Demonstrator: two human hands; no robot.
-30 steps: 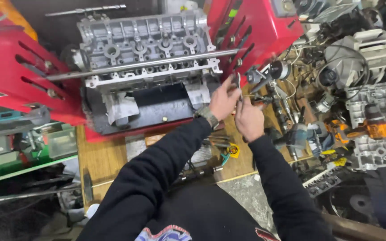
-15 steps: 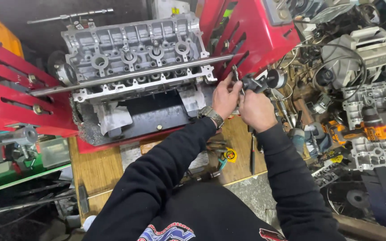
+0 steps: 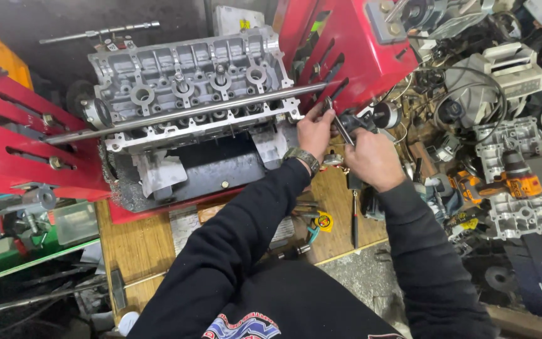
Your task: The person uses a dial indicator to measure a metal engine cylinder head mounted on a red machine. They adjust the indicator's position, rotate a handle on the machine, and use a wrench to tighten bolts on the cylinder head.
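A: Item one, the surface?
B: Wooden worktop (image 3: 136, 245), pale planks, scuffed, with papers and small tools near the front edge. A yellow tape measure (image 3: 323, 221) lies just beside the person's left sleeve.

A: Main item on it?
B: Aluminium cylinder head (image 3: 189, 91), long side across the view, sitting between two red slotted steel plates (image 3: 7, 135). A long steel bar (image 3: 183, 116) runs along its near edge, reaching the right-hand plate.

A: Hands?
B: Left hand (image 3: 313, 132), wristwatch on, fingers clenched at the right end of the bar, by the edge of the right plate. Right hand (image 3: 371, 160) closed around a dark slim tool (image 3: 344, 129); the tool's tip meets the left hand's fingers. Exactly what the left grip pinches is too small to tell. Both arms in black sleeves.

A: Room, right side?
B: Crowded. An orange and black cordless drill (image 3: 503, 182) lies among grey cast metal housings (image 3: 522, 216), with cables and white plastic parts behind them.

A: Left side?
B: Green bin (image 3: 7, 245) with a clear box, below the left red plate; long metal rods below that. At the back, a socket extension bar (image 3: 98, 32) on a dark surface.
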